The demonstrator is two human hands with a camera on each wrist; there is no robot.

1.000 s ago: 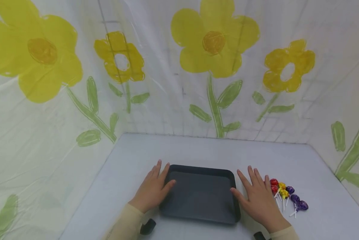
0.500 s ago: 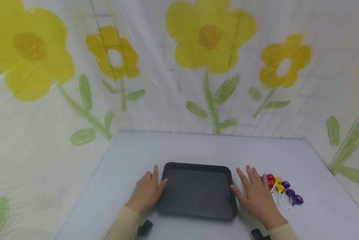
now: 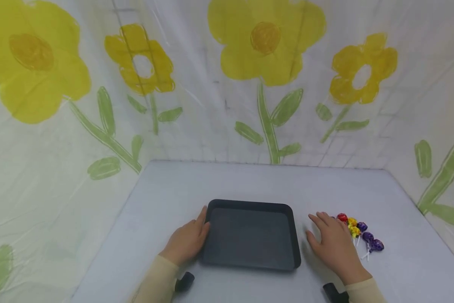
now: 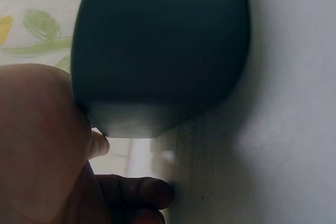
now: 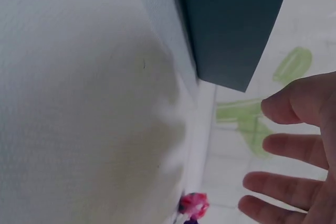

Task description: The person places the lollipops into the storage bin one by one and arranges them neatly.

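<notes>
A dark, shallow tray [image 3: 251, 237] lies on the white table [image 3: 212, 176] before the person, its visible floor bare. At the tray's left side is the left hand [image 3: 185, 242], its fingers lying along the outside of the rim and its thumb at the edge; it seems to touch there, though whether it pinches the rim the pictures do not settle. To the right of the tray, just apart from its rim, the right hand [image 3: 335, 250] hangs wide, thumb well clear of the loosely spread fingers, holding nothing.

Right of the tray, partly hidden by that hand, sits a cluster of wrapped lollipops: a red one [image 3: 342, 217], yellow ones [image 3: 354, 231] and purple ones [image 3: 377, 245] with white sticks. How many are covered cannot be told.

The step in hand looks like steadying or placing the tray, with no lollipop held. If the tray needs more adjusting, the right hand would have to close the small gap to the rim; if a lollipop is wanted, it would need to turn away from the tray and narrow to a pinch.
</notes>
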